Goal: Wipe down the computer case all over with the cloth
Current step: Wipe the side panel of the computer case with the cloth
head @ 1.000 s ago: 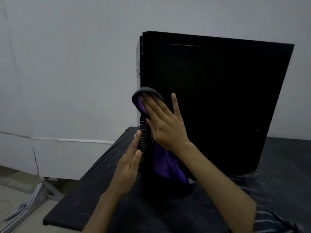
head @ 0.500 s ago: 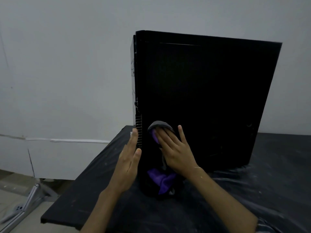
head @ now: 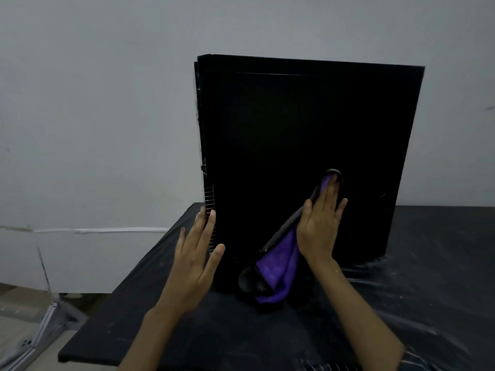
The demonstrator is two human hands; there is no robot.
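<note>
1. While the flat right hand (head: 320,228) presses the cloth (head: 278,271) at 5 o'clock on the upright computer case (head: 308,143), the straight-fingered left hand (head: 192,261) braces its 8 o'clock edge.
2. Other faces likely remain unwiped.

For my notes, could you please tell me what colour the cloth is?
The cloth is purple with a dark edge; the head view shows it.

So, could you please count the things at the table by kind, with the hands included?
computer case: 1
purple cloth: 1
hands: 2, the left hand and the right hand
Total: 4
</note>
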